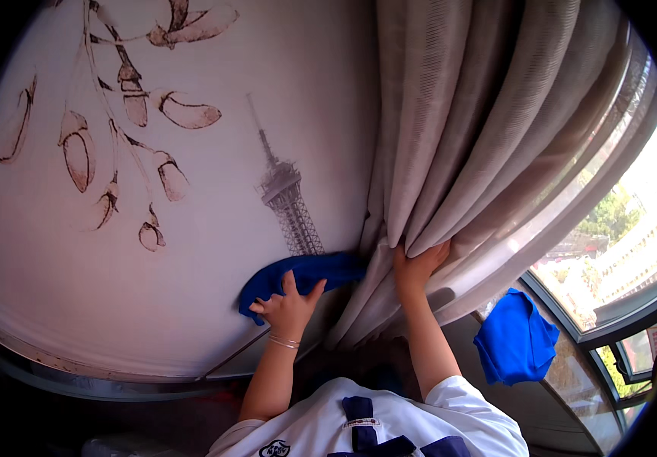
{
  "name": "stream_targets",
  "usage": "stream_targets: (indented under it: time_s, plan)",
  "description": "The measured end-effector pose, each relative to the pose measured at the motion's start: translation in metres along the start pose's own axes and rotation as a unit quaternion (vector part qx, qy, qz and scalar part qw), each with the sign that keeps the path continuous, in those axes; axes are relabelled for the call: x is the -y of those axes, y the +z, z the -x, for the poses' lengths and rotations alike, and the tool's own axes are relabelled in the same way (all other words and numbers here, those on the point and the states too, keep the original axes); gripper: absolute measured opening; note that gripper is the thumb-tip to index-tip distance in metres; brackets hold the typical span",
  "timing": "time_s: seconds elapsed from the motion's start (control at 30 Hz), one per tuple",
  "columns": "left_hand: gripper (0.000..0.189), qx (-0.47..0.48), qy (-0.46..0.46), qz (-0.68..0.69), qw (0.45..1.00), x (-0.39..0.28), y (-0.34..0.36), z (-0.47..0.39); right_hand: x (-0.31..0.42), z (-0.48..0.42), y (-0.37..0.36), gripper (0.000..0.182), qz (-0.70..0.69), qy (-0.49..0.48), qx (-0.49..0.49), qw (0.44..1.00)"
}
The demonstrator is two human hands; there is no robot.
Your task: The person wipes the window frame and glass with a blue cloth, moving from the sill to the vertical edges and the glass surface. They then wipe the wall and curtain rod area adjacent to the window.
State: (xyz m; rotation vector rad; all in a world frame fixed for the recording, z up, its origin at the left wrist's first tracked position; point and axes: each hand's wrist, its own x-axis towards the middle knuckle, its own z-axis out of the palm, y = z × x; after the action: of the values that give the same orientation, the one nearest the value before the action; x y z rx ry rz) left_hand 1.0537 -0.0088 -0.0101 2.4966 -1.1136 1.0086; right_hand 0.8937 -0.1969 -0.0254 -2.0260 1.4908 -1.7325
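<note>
My left hand (287, 305) presses a blue cloth (300, 274) against the pale wall, with its fingers spread over it. The wall carries a printed lattice tower (291, 205) just above the cloth. To the right, my right hand (418, 265) grips the gathered folds of a grey-beige curtain (437, 143); some of its fingers are hidden by the fabric. A second blue cloth (516, 337) lies crumpled on the stone windowsill (574, 377), apart from both hands.
Flower-bud drawings (128, 97) cover the wall's upper left. A sheer curtain (534, 228) hangs between the thick curtain and the dark-framed window (626, 320). A baseboard (94, 365) runs along the wall's foot.
</note>
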Motion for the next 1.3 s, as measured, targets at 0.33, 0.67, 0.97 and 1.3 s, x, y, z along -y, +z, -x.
stream_targets:
  time_s: [0.33, 0.67, 0.97, 1.3]
  plan:
    - [0.047, -0.065, 0.022, 0.009, 0.998, -0.03, 0.116, 0.084, -0.041, 0.044, 0.075, 0.103, 0.044, -0.144, -0.079, 0.985]
    - [0.058, -0.188, 0.13, 0.025, 0.973, -0.035, 0.134, 0.089, -0.043, 0.062, 0.079, 0.077, -0.009, -0.245, -0.162, 0.956]
    - [0.039, 0.008, 0.293, 0.177, 0.94, -0.036, 0.205, 0.145, -0.06, 0.135, 0.083, 0.054, 0.086, -0.263, -0.106, 0.955]
    - [0.041, -0.029, 0.387, -0.003, 0.922, -0.091, 0.187, 0.087, -0.11, 0.165, 0.116, 0.063, 0.091, -0.266, -0.038, 0.959]
